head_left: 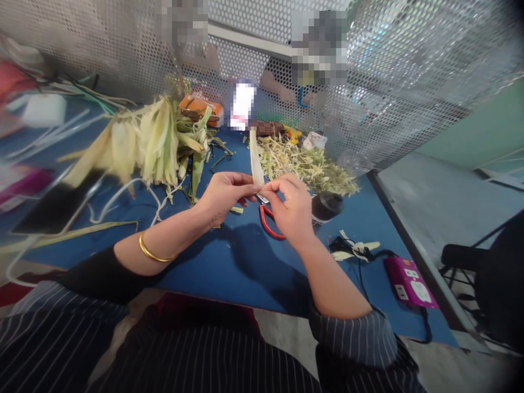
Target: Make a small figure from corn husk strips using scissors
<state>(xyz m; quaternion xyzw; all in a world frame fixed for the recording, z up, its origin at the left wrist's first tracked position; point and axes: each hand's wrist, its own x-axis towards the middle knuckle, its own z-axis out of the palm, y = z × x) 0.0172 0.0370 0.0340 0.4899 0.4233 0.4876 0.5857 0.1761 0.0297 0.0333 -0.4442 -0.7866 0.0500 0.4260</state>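
Observation:
Between my two hands a pale strip of corn husk [256,158] stands upright, its lower end pinched. My left hand [229,195] holds it between thumb and fingers from the left. From the right, my right hand [290,210] pinches the same lower end, fingertips close to those of my left hand. Red-handled scissors [268,224] lie on the blue table [254,273] just beneath, partly hidden by my right hand. A bundle of husks [153,144] lies at the left, and a heap of small husk pieces [305,164] behind my right hand.
A dark bottle [326,206] stands right of my right hand. Farther right lies a purple box [411,284] beside a black cord. A lit phone [242,105] and an orange packet [202,109] are at the back, before a perforated metal screen [254,63]. White cables [118,199] lie left.

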